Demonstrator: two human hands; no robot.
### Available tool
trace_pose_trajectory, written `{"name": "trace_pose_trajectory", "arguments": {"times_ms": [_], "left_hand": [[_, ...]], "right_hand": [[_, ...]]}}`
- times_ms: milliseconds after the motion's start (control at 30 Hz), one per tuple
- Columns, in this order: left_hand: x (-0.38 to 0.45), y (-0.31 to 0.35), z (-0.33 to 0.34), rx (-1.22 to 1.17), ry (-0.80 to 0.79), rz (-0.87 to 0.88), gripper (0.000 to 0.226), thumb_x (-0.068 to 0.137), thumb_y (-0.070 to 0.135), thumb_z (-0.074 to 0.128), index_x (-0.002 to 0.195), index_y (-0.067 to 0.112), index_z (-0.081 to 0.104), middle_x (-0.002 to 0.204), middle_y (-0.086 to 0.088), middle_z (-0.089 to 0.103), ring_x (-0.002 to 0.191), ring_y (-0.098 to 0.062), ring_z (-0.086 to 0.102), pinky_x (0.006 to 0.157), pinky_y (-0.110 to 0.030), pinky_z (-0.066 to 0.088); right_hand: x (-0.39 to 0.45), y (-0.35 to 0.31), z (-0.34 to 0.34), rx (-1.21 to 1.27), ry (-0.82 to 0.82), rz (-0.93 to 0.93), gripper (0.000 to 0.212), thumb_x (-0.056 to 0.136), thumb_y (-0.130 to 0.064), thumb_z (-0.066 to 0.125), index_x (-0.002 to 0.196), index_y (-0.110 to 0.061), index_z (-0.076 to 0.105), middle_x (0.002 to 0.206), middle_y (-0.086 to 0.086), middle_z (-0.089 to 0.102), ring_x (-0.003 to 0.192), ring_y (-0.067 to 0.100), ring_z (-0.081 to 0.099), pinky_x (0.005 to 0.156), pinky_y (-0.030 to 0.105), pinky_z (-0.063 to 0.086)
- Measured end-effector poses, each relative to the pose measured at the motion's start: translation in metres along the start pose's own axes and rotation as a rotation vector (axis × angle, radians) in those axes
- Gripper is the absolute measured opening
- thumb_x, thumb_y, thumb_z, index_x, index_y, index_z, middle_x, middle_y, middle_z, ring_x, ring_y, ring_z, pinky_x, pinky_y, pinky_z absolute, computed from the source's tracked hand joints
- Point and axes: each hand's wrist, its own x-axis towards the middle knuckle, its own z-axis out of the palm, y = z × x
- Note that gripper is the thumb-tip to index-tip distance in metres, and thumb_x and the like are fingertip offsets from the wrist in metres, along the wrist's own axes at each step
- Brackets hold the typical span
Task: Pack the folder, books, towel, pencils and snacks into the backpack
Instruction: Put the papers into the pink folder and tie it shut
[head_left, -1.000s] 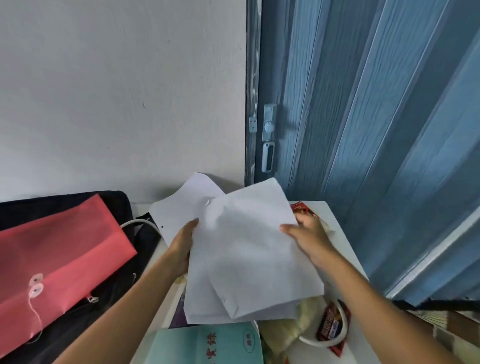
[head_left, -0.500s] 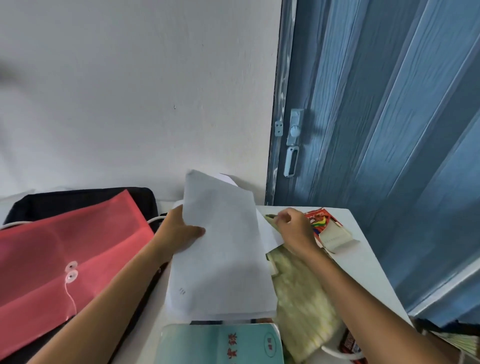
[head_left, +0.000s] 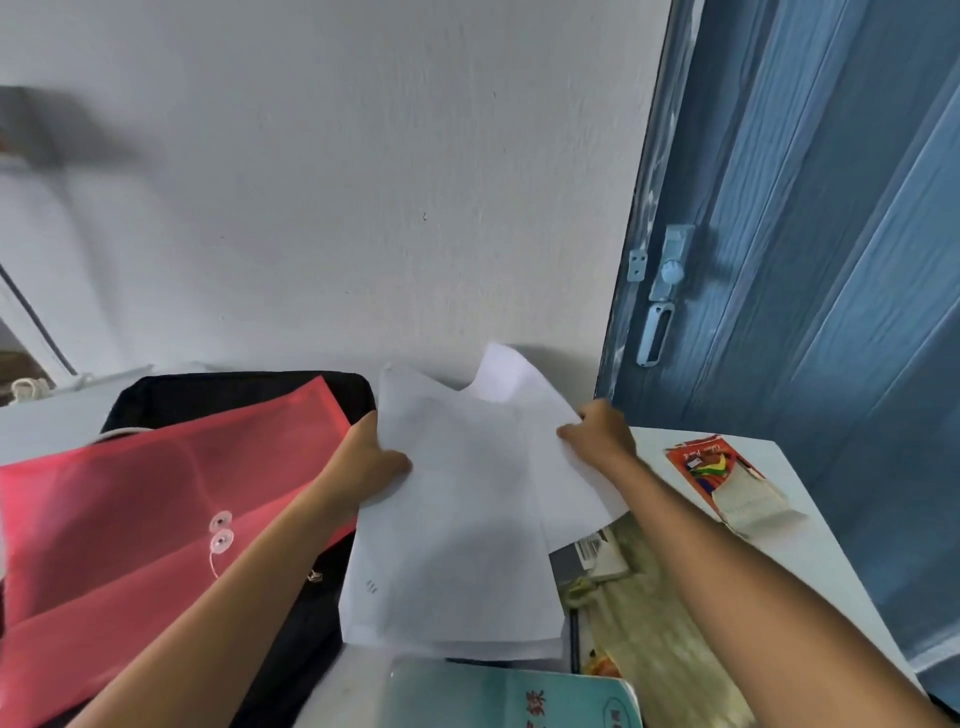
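Note:
Loose white paper sheets are held above the table between both hands. My left hand grips their left edge, thumb on top. My right hand pinches the upper right edge. A red string-tie folder lies on the black backpack at the left. A box of coloured pencils lies on the white table at the right. A yellowish towel lies under my right forearm. A teal book sits at the bottom edge, and a grey book peeks out under the sheets.
A white wall stands behind the table. A blue folding door with a latch borders the table's right side. A small colourful item shows beside the towel. A blurred white thing stands far left.
The view swung left, showing more of the red folder and backpack. My right hand, off the sheets near the pencil box half a second ago, now pinches their upper right edge, and the sheets have spread wider.

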Motion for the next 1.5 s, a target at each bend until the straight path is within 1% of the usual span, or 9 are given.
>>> {"name": "trace_pose_trajectory", "arguments": {"times_ms": [133,400,500,633,800,1067,1233,1367,1500], "left_hand": [[0.005,-0.003,0.002,-0.065,0.017,-0.020,0.037,0.069,-0.004,0.061,0.101,0.012,0.057,0.100,-0.011,0.067,0.094,-0.028,0.066,0.076,-0.036,0.054],[0.019,-0.001,0.030,-0.115,0.043,-0.134,0.033,0.082,-0.011,0.056,0.109,0.008,0.050,0.096,-0.010,0.062,0.080,-0.020,0.061,0.057,-0.028,0.048],[0.021,0.001,0.037,-0.160,0.052,-0.176,0.032,0.082,-0.013,0.057,0.108,0.005,0.050,0.099,-0.018,0.063,0.081,-0.029,0.062,0.065,-0.035,0.053],[0.020,-0.002,0.041,-0.333,0.046,-0.255,0.017,0.087,-0.009,0.050,0.099,0.002,0.055,0.098,-0.022,0.062,0.080,-0.035,0.062,0.068,-0.041,0.053],[0.019,-0.003,0.040,-0.658,-0.007,-0.309,0.044,0.099,0.043,0.043,0.105,0.008,0.069,0.096,-0.013,0.073,0.088,-0.030,0.068,0.082,-0.041,0.052],[0.014,0.001,0.047,-0.376,-0.027,-0.091,0.036,0.079,-0.020,0.052,0.105,0.004,0.059,0.110,-0.022,0.066,0.093,-0.036,0.066,0.085,-0.047,0.054],[0.006,0.013,0.038,-0.528,-0.238,0.126,0.052,0.070,-0.007,0.064,0.120,0.007,0.058,0.112,-0.020,0.068,0.099,-0.036,0.068,0.086,-0.048,0.056],[0.002,0.018,0.032,-0.612,-0.274,0.128,0.055,0.070,-0.006,0.065,0.123,0.001,0.056,0.115,-0.023,0.066,0.100,-0.040,0.066,0.084,-0.050,0.056],[0.003,0.008,0.041,-0.620,-0.294,0.009,0.046,0.078,-0.016,0.058,0.122,-0.003,0.055,0.116,-0.024,0.066,0.099,-0.039,0.067,0.080,-0.046,0.058]], "right_hand": [[0.001,-0.017,-0.059,0.100,0.118,-0.097,0.015,0.087,-0.013,0.063,0.075,-0.009,0.056,0.076,0.006,0.057,0.071,0.022,0.056,0.051,0.022,0.035],[-0.025,-0.043,-0.167,0.418,0.421,-0.175,0.021,0.083,-0.013,0.066,0.084,0.008,0.065,0.082,0.024,0.063,0.065,0.020,0.052,0.061,0.027,0.039],[-0.032,-0.042,-0.164,0.552,0.274,-0.047,0.005,0.081,-0.012,0.070,0.080,-0.010,0.065,0.079,0.003,0.065,0.068,0.017,0.059,0.058,0.026,0.043],[-0.042,-0.015,-0.108,0.583,0.050,0.117,0.007,0.082,-0.009,0.069,0.081,-0.011,0.063,0.085,0.009,0.069,0.073,0.022,0.064,0.062,0.028,0.047],[-0.070,0.014,-0.021,0.559,-0.093,0.185,0.009,0.084,-0.007,0.066,0.092,-0.006,0.069,0.089,0.010,0.071,0.074,0.023,0.064,0.061,0.025,0.047],[-0.077,0.027,0.007,0.194,-0.018,0.007,0.036,0.078,-0.028,0.069,0.113,-0.019,0.060,0.104,-0.001,0.065,0.089,0.020,0.062,0.075,0.032,0.051],[-0.067,0.025,-0.016,0.714,-0.111,0.138,0.086,0.070,-0.031,0.084,0.142,-0.024,0.038,0.136,-0.003,0.047,0.123,0.023,0.050,0.103,0.044,0.044],[-0.068,0.023,-0.048,1.129,-0.462,0.103,0.059,0.069,-0.011,0.079,0.124,-0.003,0.059,0.115,0.014,0.069,0.102,0.030,0.067,0.088,0.041,0.054],[-0.062,0.020,-0.056,0.921,-0.337,0.117,0.036,0.074,-0.003,0.075,0.109,-0.002,0.068,0.100,0.014,0.073,0.089,0.030,0.070,0.081,0.038,0.056]]}}
